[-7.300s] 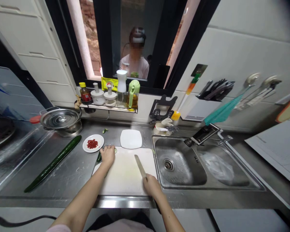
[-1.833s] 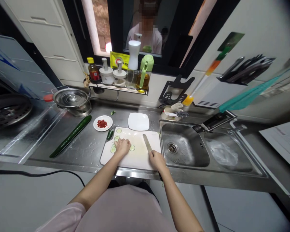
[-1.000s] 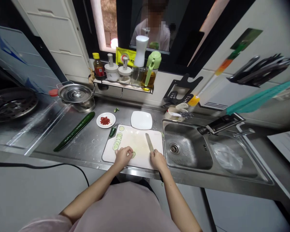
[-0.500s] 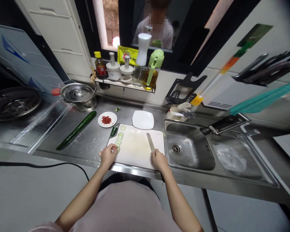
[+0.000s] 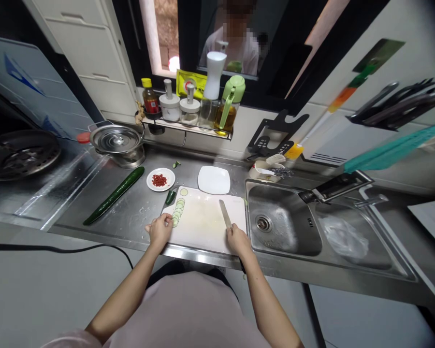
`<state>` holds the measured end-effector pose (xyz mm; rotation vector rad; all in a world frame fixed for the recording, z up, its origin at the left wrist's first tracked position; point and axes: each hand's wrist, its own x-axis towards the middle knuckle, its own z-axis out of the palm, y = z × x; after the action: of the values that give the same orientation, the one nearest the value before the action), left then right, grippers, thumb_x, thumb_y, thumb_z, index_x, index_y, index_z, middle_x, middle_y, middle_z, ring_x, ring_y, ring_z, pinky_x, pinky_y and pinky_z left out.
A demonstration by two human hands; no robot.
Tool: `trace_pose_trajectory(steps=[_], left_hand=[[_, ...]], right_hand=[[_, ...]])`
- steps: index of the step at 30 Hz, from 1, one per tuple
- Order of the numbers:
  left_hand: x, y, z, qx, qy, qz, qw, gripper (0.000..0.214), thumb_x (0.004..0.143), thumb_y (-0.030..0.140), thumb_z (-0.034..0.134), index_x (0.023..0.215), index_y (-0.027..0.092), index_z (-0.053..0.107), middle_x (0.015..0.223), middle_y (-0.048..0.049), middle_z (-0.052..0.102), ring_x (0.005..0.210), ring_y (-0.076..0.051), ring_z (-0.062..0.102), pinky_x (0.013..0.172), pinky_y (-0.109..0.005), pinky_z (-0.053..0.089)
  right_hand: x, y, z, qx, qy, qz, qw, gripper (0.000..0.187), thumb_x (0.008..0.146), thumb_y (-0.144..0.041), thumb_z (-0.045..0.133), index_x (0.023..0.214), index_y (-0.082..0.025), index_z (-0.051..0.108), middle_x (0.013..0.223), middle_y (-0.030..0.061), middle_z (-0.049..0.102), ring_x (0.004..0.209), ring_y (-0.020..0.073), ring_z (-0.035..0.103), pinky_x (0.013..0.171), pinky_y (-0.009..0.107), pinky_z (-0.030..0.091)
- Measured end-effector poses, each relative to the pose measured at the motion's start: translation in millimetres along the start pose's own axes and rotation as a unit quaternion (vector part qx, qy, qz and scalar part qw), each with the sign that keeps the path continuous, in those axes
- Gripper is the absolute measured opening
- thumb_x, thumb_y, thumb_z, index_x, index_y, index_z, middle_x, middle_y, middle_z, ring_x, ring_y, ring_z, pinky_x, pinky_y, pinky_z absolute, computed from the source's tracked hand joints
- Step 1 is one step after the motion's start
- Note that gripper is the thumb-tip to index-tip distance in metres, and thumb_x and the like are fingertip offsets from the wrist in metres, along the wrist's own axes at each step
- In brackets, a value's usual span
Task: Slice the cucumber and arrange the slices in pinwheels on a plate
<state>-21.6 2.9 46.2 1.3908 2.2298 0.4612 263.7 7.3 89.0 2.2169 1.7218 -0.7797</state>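
Note:
On the white cutting board (image 5: pixel 201 237) lies an overlapping row of cucumber slices (image 5: pixel 179 209), with one slice (image 5: pixel 183 192) apart at the top left. My left hand (image 5: pixel 160 231) is at the near end of the row, thumb and forefinger closed together on the edge of the lowest slice. In my right hand (image 5: pixel 238 238) is a kitchen knife (image 5: pixel 224 212), its fingers wrapped round the handle and the blade pointing away over the board's right side. A dark green cucumber end piece (image 5: pixel 170 196) rests at the board's upper left corner.
Left of the board lies a whole cucumber (image 5: pixel 114 195). Behind are a small plate of red bits (image 5: pixel 151 184), a white square plate (image 5: pixel 213 180) and a lidded steel pot (image 5: pixel 128 157). A sink (image 5: pixel 286 232) adjoins on the right; bottles fill a shelf (image 5: pixel 188 126).
My left hand has shifted slightly left, and the lowest slices sit a little nearer the rest of the row. My right hand and the knife have barely moved.

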Motion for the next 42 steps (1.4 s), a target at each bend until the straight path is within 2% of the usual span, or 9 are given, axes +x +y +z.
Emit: trace_pose_trajectory(steps=[16,27,30,34,38,42], left_hand=[[3,-2,6.6,0.035,0.019,0.018,0.999,0.019,0.084,0.030,0.053,0.094,0.026,0.068,0.101,-0.0048,0.070,0.097,-0.025,0.057,0.084,-0.039,0.030],[3,0,5.3,0.037,0.023,0.016,0.999,0.018,0.083,0.033,0.054,0.089,0.027,0.070,0.100,-0.0046,0.070,0.098,-0.028,0.056,0.085,-0.042,0.030],[3,11,4.7,0.015,0.028,0.020,0.999,0.019,0.082,0.034,0.056,0.092,0.029,0.070,0.104,-0.0040,0.070,0.102,-0.028,0.054,0.085,-0.041,0.031],[14,36,4.0,-0.006,0.018,0.050,0.999,0.023,0.083,0.036,0.054,0.099,0.029,0.069,0.111,-0.0049,0.068,0.106,-0.028,0.052,0.087,-0.041,0.032],[47,64,-1.6,0.024,-0.010,0.078,0.997,0.034,0.084,0.039,0.052,0.114,0.029,0.065,0.119,-0.0082,0.063,0.113,-0.031,0.047,0.090,-0.045,0.031],[87,84,-4.4,0.087,-0.007,0.083,0.993,0.040,0.084,0.037,0.052,0.122,0.028,0.060,0.127,-0.0108,0.058,0.118,-0.034,0.040,0.093,-0.048,0.028]], right_hand=[[1,0,1,-0.010,-0.002,0.005,1.000,0.037,0.096,-0.037,0.026,0.114,-0.018,0.053,0.109,0.0143,0.067,0.101,0.0245,0.063,0.077,0.033,0.043],[2,0,3,-0.002,0.002,0.005,1.000,0.036,0.096,-0.037,0.027,0.114,-0.018,0.053,0.109,0.0137,0.067,0.101,0.0249,0.063,0.077,0.032,0.043],[3,1,4,0.000,0.003,0.002,1.000,0.036,0.096,-0.036,0.027,0.114,-0.018,0.053,0.109,0.0138,0.067,0.100,0.0245,0.063,0.077,0.032,0.043],[4,1,6,0.003,0.007,-0.001,1.000,0.036,0.096,-0.036,0.026,0.114,-0.019,0.053,0.109,0.0140,0.067,0.100,0.0243,0.063,0.078,0.033,0.043],[3,0,6,-0.002,0.008,-0.002,1.000,0.037,0.096,-0.035,0.026,0.117,-0.018,0.052,0.110,0.0142,0.067,0.102,0.0239,0.063,0.080,0.033,0.043],[1,-2,5,-0.005,0.005,-0.005,1.000,0.037,0.097,-0.034,0.026,0.117,-0.018,0.052,0.109,0.0143,0.067,0.102,0.0241,0.063,0.080,0.033,0.043]])
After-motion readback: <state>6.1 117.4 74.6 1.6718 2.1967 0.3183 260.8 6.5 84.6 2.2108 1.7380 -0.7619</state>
